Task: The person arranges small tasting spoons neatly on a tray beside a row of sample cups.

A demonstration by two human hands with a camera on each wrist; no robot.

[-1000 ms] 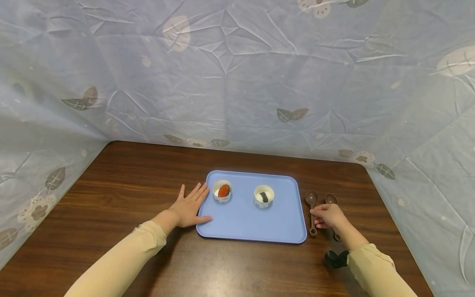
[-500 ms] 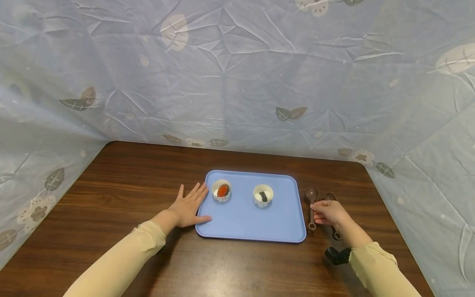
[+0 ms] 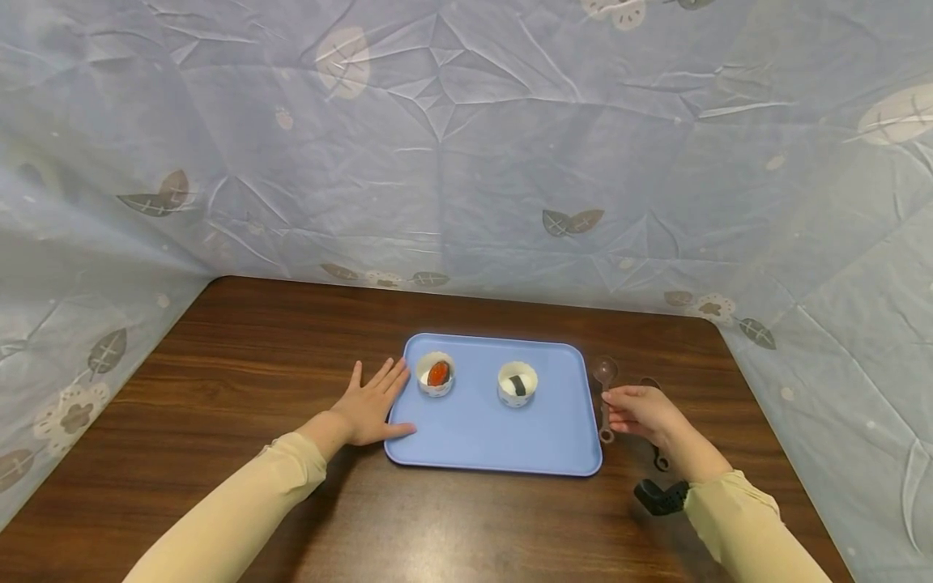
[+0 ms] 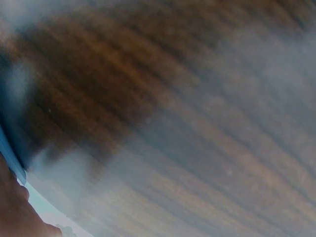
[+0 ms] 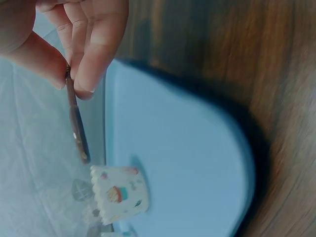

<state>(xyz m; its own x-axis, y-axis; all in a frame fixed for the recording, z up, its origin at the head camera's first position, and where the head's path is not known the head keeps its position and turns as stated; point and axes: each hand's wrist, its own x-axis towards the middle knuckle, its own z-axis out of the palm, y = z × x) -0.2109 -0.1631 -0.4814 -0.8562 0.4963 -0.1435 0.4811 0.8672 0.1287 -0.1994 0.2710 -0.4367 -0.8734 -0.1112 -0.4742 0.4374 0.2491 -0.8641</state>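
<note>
My right hand (image 3: 641,413) pinches a brown spoon (image 3: 605,371) by its handle, just off the tray's right edge. In the right wrist view, thumb and fingertips meet on the spoon (image 5: 77,128), seen edge-on. A second brown spoon (image 3: 661,462) lies on the table, partly hidden behind this hand. My left hand (image 3: 372,409) rests with fingers spread at the left edge of the blue tray (image 3: 481,441). On the tray stand two small white cups with wavy rims. One cup (image 3: 435,392) holds an orange-topped sushi piece (image 3: 439,373); the other (image 3: 517,399) holds a white piece with a black strip (image 3: 518,385).
The tray stands on a dark wood table (image 3: 466,526). A pale floral cloth (image 3: 466,162) hangs behind the table and along its sides. A black device (image 3: 662,497) sits at my right wrist.
My right hand has lifted the spoon a little and moved it slightly left and away from me, nearer the tray. My left hand and the cups have stayed in place.
</note>
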